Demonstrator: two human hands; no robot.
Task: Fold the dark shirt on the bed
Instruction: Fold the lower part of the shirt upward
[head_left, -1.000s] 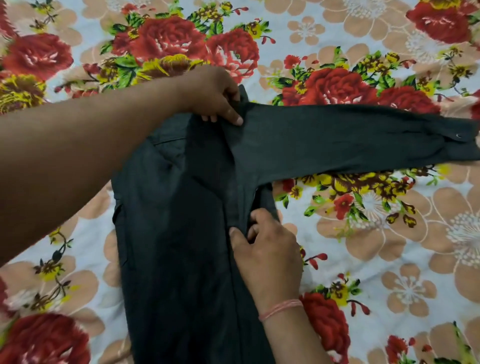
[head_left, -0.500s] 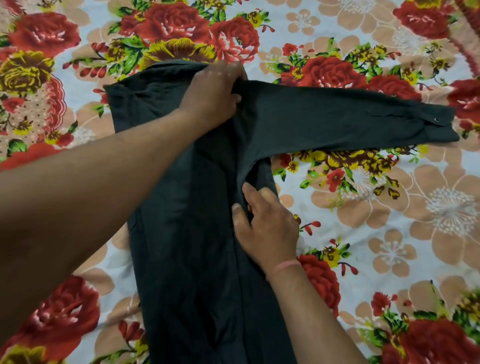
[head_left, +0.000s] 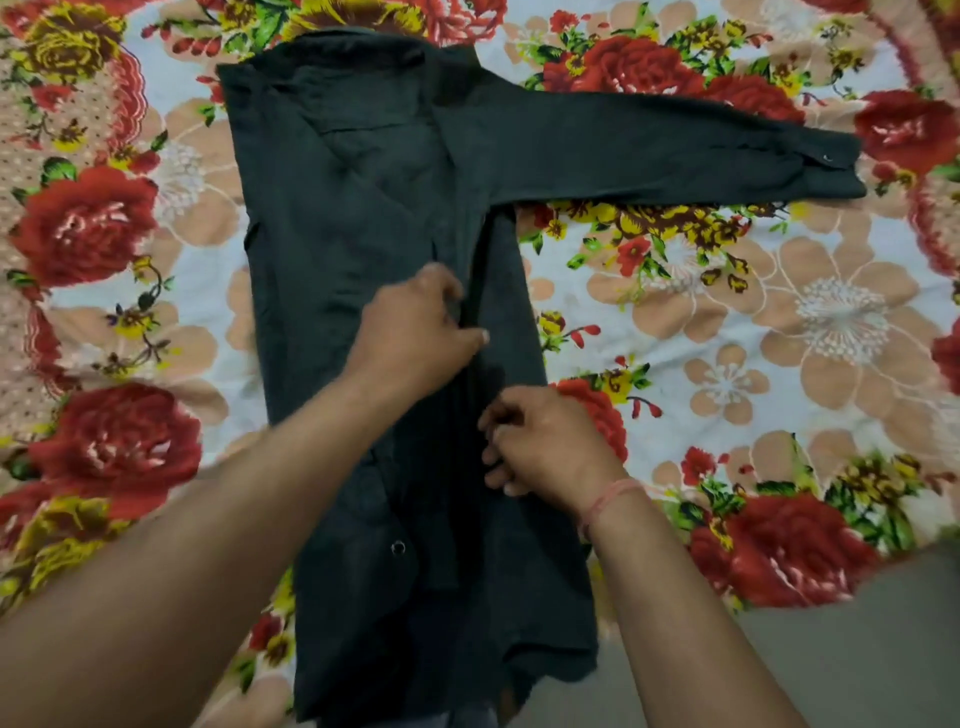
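Curling hands (head_left: 415, 338) masking shirt (head_left: 337, 208) fold

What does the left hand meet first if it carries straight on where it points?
The dark shirt: the left hand seems to pinch its vertical fold. Farther up-right, likely the outstretched sleeve.

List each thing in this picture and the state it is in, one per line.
Shirt, flat on the bed, one side folded inward.
Sleeve, stretched out to the right, unfolded.
Left hand, pinches the shirt's fold.
Right hand, fingers curled round the shirt's edge.
Bedsheet, spread under the shirt.
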